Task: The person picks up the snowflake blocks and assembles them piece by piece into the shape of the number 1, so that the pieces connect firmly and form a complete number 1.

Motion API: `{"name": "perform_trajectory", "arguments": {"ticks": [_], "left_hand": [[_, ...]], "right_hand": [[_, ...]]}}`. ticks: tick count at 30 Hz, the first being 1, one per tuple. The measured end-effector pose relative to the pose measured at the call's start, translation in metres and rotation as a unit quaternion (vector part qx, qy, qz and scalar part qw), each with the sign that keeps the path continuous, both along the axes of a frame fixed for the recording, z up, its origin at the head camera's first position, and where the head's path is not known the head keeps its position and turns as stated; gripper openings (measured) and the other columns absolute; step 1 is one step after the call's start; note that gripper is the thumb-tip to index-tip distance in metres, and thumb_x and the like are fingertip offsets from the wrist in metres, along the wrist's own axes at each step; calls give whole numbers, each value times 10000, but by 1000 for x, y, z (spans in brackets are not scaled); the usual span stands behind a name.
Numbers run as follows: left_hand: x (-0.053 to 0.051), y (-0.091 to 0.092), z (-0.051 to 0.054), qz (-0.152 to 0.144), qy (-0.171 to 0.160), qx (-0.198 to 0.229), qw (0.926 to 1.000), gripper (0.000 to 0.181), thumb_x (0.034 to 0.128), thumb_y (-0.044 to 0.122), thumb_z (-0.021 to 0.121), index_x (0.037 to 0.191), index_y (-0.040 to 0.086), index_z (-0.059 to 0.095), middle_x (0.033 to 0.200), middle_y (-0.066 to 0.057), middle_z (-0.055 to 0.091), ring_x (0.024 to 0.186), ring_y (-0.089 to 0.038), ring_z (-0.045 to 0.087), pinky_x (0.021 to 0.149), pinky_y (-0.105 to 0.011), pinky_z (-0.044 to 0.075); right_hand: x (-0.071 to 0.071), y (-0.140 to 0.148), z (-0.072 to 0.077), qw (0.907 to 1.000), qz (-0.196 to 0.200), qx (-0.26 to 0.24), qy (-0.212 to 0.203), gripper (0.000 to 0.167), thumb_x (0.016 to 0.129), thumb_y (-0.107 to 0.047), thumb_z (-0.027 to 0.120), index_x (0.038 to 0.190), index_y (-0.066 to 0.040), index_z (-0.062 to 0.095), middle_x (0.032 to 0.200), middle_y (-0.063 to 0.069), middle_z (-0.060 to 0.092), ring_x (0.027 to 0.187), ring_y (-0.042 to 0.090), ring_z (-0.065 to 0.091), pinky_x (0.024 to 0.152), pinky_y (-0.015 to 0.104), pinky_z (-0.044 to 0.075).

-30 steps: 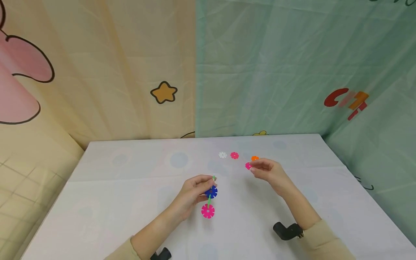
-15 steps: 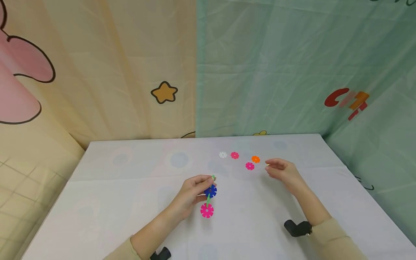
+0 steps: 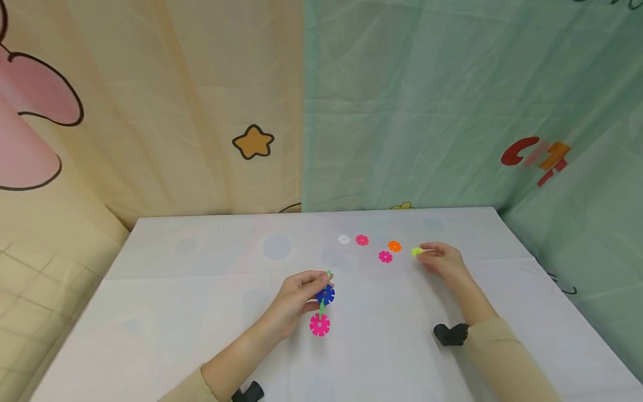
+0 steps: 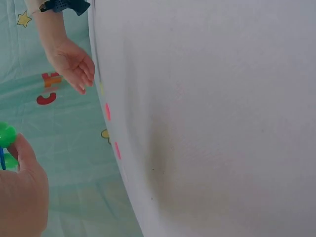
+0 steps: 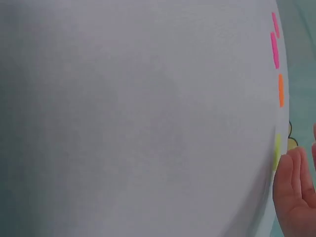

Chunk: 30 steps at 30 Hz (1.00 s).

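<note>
In the head view my left hand point(image 3: 296, 301) pinches a small chain of notched plastic snowflake discs. A blue disc point(image 3: 325, 295) sits at its fingertips, with a pink disc point(image 3: 319, 324) hanging lowest and green ones seen edge-on between and above. The left wrist view shows a green disc point(image 4: 7, 135) at the thumb. Out to the right, my right hand point(image 3: 444, 262) is at a yellow snowflake disc point(image 3: 417, 252) on the table, partly behind its fingertips. Its fingers point(image 5: 291, 173) look straight in the right wrist view, and I see nothing held in them.
Left of the yellow disc lie an orange disc point(image 3: 394, 246), two pink discs point(image 3: 385, 257) and a white disc point(image 3: 344, 239). They rest on a white-covered table point(image 3: 176, 312). Printed curtains point(image 3: 402, 111) hang behind its far edge.
My right hand has moved right, from beside the nearer pink disc to the yellow disc, uncovering the orange and pink ones. The left hand holds its chain almost still.
</note>
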State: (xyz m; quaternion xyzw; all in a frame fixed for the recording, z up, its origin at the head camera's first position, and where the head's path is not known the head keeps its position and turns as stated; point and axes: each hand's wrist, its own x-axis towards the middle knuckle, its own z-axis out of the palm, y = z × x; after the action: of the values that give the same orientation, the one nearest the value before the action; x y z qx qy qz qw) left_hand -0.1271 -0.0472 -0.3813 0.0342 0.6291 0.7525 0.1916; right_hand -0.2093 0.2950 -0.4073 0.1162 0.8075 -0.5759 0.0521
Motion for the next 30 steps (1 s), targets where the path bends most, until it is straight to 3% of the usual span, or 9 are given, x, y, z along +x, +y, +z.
{"name": "perform_trajectory", "arguments": {"ticks": [10, 16, 21, 30], "left_hand": [[0, 0, 0, 5, -38, -92, 10000, 494, 912, 302, 602, 1222, -76, 533, 1003, -74, 633, 836, -118, 586, 727, -233, 490], [-1, -1, 0, -12, -25, -81, 10000, 484, 910, 300, 605, 1215, -71, 542, 1011, -85, 635, 842, -119, 588, 737, -236, 492], [-1, -3, -1, -81, 53, -5, 10000, 478, 916, 263, 602, 1228, -90, 518, 1018, -89, 640, 854, -120, 604, 760, -237, 499], [0, -4, -1, -151, 75, 199, 9997, 505, 920, 227, 600, 1249, -134, 473, 1017, -63, 658, 891, -114, 629, 823, -258, 506]], "right_hand": [[-17, 1, -15, 9956, -911, 135, -163, 489, 848, -58, 657, 1288, 65, 482, 968, 63, 545, 687, 26, 539, 642, 151, 498], [-24, -3, -17, 9936, -848, 715, -217, 469, 826, -75, 692, 1233, 81, 520, 969, 113, 526, 638, 72, 505, 575, 154, 477], [-29, -8, -16, 9867, -818, 1354, -377, 415, 813, -114, 710, 1153, 58, 546, 1019, 171, 532, 671, 136, 484, 544, 171, 439], [-33, -9, -13, 9858, -886, 1240, -708, 414, 805, -95, 713, 1129, 51, 499, 997, 153, 505, 666, 158, 465, 551, 207, 441]]}}
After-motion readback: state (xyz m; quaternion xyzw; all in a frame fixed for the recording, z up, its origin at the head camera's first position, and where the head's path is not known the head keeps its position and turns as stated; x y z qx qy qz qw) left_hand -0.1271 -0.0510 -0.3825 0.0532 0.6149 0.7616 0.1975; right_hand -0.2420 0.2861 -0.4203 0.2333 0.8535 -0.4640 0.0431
